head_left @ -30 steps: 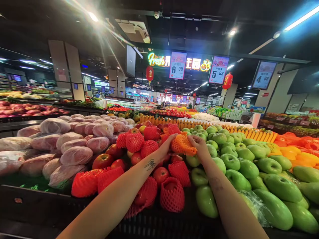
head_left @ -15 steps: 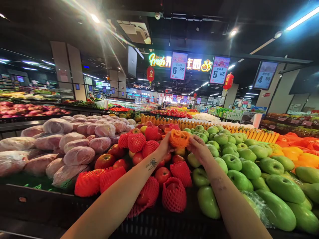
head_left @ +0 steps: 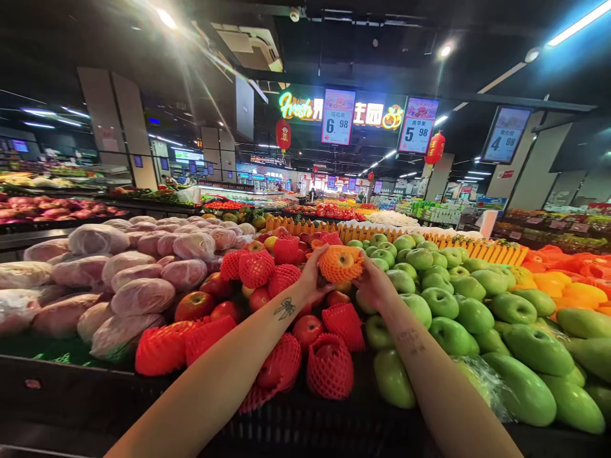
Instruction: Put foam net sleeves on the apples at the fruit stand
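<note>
Both my hands reach over a fruit display and hold one apple in an orange foam net above the pile. My left hand grips its left side, fingers curled round it. My right hand grips its right side, pinching the net's edge. Below them lie red apples, several in red foam nets. Green apples are heaped to the right.
Plastic-wrapped pinkish fruit fills the left of the stand. Orange fruit lies at the far right. A yellow picket divider runs behind the apples. Price signs hang overhead. The stand's dark front edge is close below my arms.
The orange net was flat and empty between my hands; now it is pulled round an apple. Both hands have lifted slightly and closed in on the fruit.
</note>
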`<state>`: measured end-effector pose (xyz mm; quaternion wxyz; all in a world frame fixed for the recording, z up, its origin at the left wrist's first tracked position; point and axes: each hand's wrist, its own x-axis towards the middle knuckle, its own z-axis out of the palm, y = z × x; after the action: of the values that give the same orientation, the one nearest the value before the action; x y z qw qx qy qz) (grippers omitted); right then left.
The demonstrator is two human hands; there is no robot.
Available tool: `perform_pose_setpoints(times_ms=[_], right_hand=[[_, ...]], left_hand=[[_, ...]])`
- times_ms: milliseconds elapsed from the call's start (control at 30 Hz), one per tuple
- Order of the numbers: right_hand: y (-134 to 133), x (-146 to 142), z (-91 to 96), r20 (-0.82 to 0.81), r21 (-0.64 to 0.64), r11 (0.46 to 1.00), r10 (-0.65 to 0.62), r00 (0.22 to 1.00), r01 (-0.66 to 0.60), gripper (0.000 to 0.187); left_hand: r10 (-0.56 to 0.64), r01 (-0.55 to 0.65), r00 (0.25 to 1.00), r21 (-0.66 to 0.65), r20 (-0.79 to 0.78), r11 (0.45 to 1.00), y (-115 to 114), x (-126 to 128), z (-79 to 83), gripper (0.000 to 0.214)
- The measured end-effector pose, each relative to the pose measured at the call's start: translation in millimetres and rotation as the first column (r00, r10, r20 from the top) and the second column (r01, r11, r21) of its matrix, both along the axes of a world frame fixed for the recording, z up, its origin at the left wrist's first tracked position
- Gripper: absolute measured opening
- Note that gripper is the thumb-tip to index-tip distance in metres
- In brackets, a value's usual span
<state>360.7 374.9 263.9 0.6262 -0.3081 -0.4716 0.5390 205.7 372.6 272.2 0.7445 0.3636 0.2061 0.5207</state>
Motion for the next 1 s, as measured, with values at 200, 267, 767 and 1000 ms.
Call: perform_pose_setpoints(times_ms=[200, 267, 767, 1000], right_hand=[[0.1, 6.7, 0.3, 0.183, 0.079, 0.99, 0.104, 0.978, -0.12, 0.049], [-0.9, 5.6, -0.1, 0.225, 0.084, 0.983, 0.138, 0.965, -0.16, 0.052], [-9.5, -8.6, -6.3, 0.246, 0.091, 0.973, 0.185, 0.952, -0.213, 0.046], [-9.8, -11.3, -7.4, 0.295, 0.157, 0.987, -0.026, 0.955, -0.022, 0.057]], left_hand=[[0.056, -0.057, 0.998, 0.082, 0.015, 0.995, -1.0, 1.6, -3.2, 0.034], [0.134, -0.137, 0.989, 0.044, 0.061, 0.99, -3.7, 2.2, 0.6, 0.03], [0.18, -0.089, 0.935, 0.289, -0.307, 0.953, 15.0, 5.0, -10.2, 0.041], [0.832, -0.178, 0.478, 0.896, -0.282, 0.406, 8.0, -18.4, 5.1, 0.023]])
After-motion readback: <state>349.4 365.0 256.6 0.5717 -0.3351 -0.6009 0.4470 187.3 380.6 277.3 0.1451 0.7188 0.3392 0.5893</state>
